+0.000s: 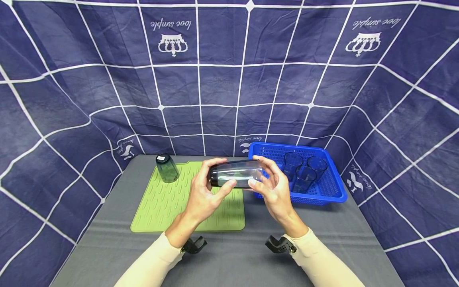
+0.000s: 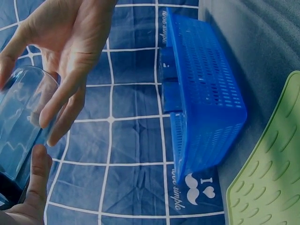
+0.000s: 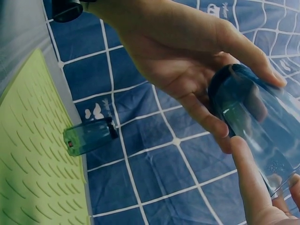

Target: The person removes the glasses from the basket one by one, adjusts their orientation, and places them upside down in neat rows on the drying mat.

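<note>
A smoky blue-grey drinking glass (image 1: 236, 173) is held on its side above the table, its thick dark base to the left and its rim to the right. My left hand (image 1: 208, 189) grips the base end, thumb along the near side. At the rim end my right hand (image 1: 275, 189) holds the glass between thumb and fingers. The left wrist view shows the right hand (image 2: 70, 51) around the rim of the glass (image 2: 21, 122). In the right wrist view the left hand (image 3: 187, 75) is wrapped about the base of the glass (image 3: 258, 122).
An upside-down glass (image 1: 167, 168) stands at the back left of a green ridged drying mat (image 1: 215, 221). To the right sits a blue perforated basket (image 1: 333, 187) with several glasses (image 1: 305, 179) standing in it. A dark checked cloth (image 1: 222, 87) hangs behind the grey table (image 1: 251, 259).
</note>
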{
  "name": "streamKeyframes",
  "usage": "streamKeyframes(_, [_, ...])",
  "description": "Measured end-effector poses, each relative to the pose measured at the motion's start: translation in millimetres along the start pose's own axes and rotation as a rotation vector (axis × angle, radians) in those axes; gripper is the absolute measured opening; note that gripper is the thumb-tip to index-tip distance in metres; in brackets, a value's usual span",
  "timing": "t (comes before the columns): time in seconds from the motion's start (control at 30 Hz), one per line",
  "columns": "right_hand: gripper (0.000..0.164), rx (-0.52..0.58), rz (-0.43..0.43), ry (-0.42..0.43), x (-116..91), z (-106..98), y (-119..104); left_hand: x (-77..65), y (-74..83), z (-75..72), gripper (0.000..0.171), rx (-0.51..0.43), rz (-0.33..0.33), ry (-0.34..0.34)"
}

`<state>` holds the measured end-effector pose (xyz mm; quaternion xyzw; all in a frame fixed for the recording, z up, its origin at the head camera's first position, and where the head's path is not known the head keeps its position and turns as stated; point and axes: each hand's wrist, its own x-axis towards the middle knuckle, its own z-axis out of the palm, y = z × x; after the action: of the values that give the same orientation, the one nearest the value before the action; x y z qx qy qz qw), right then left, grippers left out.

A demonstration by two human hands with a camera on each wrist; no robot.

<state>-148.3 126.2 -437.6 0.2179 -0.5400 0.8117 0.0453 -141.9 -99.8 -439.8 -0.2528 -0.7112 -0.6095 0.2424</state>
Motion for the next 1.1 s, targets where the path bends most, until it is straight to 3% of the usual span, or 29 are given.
streamKeyframes(0.27, [0.074, -0.06, -0.007, -0.039, 0, -1, -1, -0.4, 1.5, -3.3, 0.063, 0.004, 0.017, 0.001])
streamKeyframes(0.47, [0.067, -0.102, -0.054, -0.033, 2, -7, -2, 0.2, 0.0, -11.6, 0.062, 0.014, 0.026, 0.02])
streamKeyframes(0.6, [0.062, -0.106, -0.101, -0.04, 6, -15, -4, 0.9, -1.8, -19.2, 0.063, 0.021, 0.018, 0.045])
streamKeyframes(0.8, [0.061, -0.158, -0.141, -0.051, 8, -22, -7, -0.3, -4.7, -30.8, 0.064, 0.104, -0.004, 0.089])
streamKeyframes(1.1, [0.061, -0.241, -0.137, -0.043, 9, -28, -11, -1.5, -10.5, -42.5, 0.068, 0.111, -0.024, 0.11])
